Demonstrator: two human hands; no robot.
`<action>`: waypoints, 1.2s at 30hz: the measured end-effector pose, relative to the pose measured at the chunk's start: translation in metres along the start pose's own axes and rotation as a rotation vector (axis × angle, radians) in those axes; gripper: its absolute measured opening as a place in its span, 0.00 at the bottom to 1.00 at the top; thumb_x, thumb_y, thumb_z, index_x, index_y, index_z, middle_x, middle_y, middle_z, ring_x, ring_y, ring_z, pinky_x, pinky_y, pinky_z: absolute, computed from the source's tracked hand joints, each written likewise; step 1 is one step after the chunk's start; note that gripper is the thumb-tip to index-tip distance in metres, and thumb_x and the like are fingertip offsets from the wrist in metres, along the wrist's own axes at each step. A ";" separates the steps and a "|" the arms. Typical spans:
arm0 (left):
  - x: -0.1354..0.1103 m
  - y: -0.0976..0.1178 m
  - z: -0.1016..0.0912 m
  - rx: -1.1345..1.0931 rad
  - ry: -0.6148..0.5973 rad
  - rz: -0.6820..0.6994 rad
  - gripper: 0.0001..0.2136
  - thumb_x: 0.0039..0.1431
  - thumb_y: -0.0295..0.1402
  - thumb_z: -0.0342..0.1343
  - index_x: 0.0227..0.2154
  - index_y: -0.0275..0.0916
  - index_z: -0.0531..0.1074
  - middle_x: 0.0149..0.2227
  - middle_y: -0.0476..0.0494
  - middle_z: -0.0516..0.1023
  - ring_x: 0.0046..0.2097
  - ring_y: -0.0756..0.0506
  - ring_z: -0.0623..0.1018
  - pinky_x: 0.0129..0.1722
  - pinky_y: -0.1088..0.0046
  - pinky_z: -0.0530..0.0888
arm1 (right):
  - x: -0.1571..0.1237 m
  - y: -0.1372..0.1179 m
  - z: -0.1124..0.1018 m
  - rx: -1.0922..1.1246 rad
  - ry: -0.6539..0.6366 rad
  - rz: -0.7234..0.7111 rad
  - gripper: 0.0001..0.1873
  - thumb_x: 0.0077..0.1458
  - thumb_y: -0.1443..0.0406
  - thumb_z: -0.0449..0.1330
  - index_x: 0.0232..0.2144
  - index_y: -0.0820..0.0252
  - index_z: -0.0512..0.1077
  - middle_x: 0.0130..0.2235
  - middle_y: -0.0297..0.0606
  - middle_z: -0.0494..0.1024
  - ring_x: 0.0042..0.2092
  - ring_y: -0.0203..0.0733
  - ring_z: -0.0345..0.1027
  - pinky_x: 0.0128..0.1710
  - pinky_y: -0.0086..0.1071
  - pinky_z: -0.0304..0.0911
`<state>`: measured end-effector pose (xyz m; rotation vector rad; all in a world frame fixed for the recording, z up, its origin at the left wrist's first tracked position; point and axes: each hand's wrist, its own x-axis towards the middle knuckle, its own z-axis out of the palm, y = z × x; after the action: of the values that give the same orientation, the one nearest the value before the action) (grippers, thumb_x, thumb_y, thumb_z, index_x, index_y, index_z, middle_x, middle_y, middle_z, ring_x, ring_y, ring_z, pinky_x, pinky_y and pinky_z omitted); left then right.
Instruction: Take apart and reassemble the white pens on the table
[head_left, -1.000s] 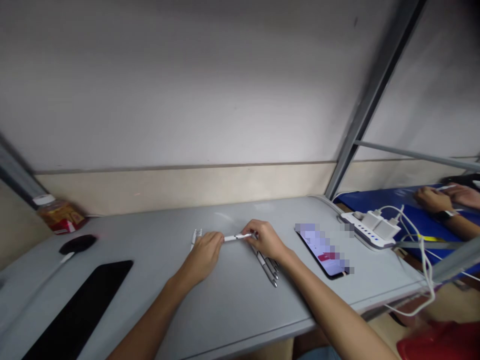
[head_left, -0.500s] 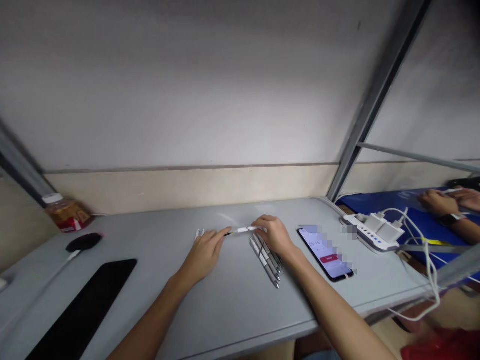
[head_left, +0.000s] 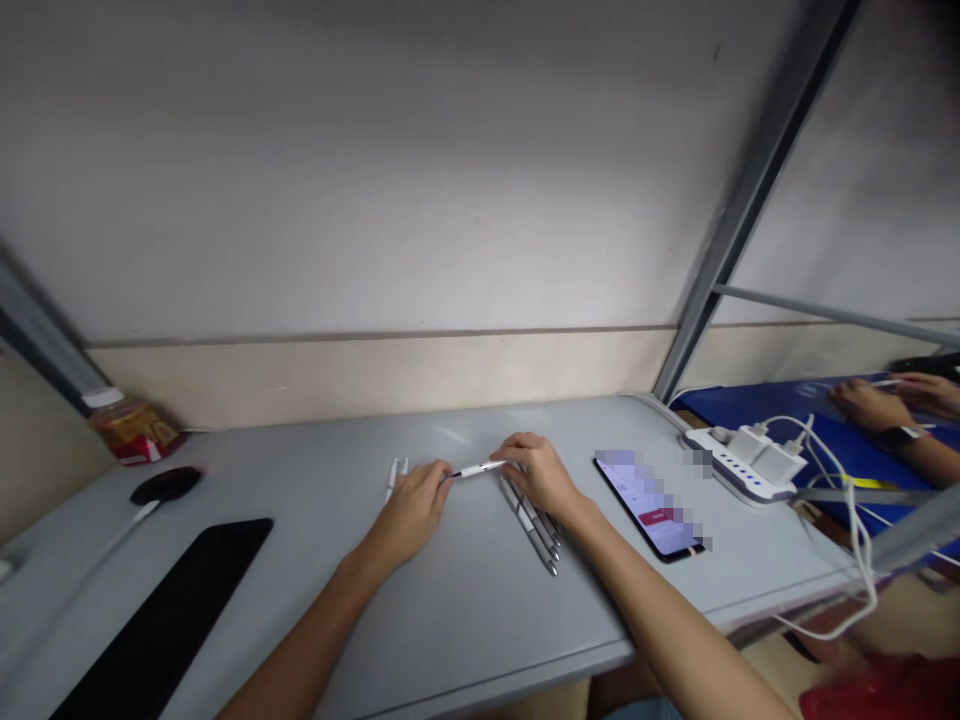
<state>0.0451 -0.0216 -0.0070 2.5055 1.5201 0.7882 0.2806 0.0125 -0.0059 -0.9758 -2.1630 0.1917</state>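
My left hand (head_left: pixel 411 510) and my right hand (head_left: pixel 534 472) hold one white pen (head_left: pixel 477 468) between them, low over the grey table (head_left: pixel 450 600). The left fingers pinch its dark tip end, and the right fingers are closed on the other end. Under my right hand lie several grey pens (head_left: pixel 537 524) side by side. Two white pen parts (head_left: pixel 395 470) lie just beyond my left hand.
A phone (head_left: pixel 651 505) with a lit screen lies right of my right hand. Farther right sits a white power strip (head_left: pixel 742 462) with chargers and cables. A black pad (head_left: pixel 165 615), a black mouse (head_left: pixel 165 484) and a jar (head_left: pixel 131 428) are at the left. Another person's hands (head_left: pixel 885 400) work at a blue table.
The pen's dark tip end has come into view between my hands, which were closer together on the pen a second ago. The view shifted slightly.
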 end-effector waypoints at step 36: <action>-0.002 0.006 -0.006 -0.043 0.025 0.056 0.14 0.68 0.35 0.36 0.33 0.41 0.66 0.33 0.47 0.69 0.38 0.46 0.67 0.42 0.66 0.66 | 0.001 -0.018 -0.015 0.632 -0.229 0.282 0.16 0.54 0.56 0.60 0.41 0.59 0.68 0.23 0.27 0.66 0.24 0.32 0.57 0.23 0.25 0.53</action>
<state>0.0459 -0.0274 -0.0006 2.5266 1.4299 0.8537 0.2796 -0.0013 0.0128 -0.8993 -1.9446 1.0942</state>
